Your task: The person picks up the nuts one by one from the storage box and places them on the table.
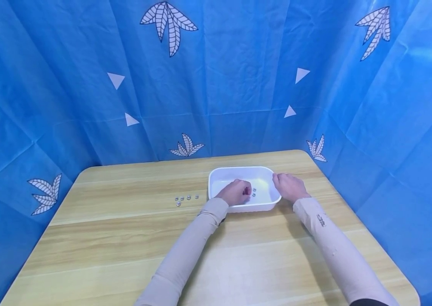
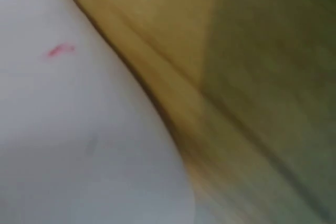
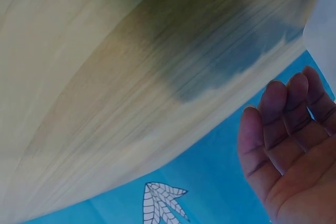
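Note:
A white plastic tub [image 1: 244, 208] stands on the wooden table. My left hand [image 1: 234, 192] reaches over its near left side, with curled fingers low inside; whether they pinch anything is hidden. Beside those fingertips, two small silvery metal pieces [image 1: 254, 195] lie on the tub's floor. At the tub's right end my right hand [image 1: 290, 187] grips the rim, and the right wrist view shows its bent fingers [image 3: 273, 103] near the white wall. Several more small metal pieces [image 1: 188, 197] lie on the table left of the tub. A blurred white tub wall [image 2: 94, 108] fills the left wrist view's left part.
The light wooden table [image 1: 116, 238] has rounded corners. Blue curtains [image 1: 238, 76] with white leaf and triangle prints hang behind it and along both sides. The tub stands near the table's far right part.

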A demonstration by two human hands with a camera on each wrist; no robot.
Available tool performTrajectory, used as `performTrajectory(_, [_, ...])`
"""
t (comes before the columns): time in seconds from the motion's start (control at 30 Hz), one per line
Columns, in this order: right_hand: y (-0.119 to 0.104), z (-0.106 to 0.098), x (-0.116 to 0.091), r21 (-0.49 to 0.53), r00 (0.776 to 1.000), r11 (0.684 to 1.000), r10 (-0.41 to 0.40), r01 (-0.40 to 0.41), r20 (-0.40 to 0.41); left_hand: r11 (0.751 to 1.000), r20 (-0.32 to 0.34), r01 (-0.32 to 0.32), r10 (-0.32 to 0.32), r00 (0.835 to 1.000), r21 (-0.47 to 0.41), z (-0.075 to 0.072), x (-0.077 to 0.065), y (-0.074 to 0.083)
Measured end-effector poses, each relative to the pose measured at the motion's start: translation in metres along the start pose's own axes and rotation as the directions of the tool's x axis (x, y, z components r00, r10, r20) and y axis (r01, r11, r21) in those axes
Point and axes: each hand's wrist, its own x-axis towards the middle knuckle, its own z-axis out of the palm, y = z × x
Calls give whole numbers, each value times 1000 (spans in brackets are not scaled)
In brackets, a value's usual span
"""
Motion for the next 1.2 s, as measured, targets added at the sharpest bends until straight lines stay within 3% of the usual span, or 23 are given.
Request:
performTrajectory(0.7, [-1, -2, 4, 25, 1000, 999, 22, -22, 14, 991, -97, 37, -49, 994, -128, 1, 1, 0])
performTrajectory(0.97, [2, -1, 6, 58, 999, 998, 30, -32, 37, 968, -100, 58, -85, 991, -246, 0, 2, 1])
performTrajectory(1.2, [8, -1, 7, 84, 997, 995, 50, -55, 61, 958, -119, 60, -97, 988, -281, 2, 6, 1])
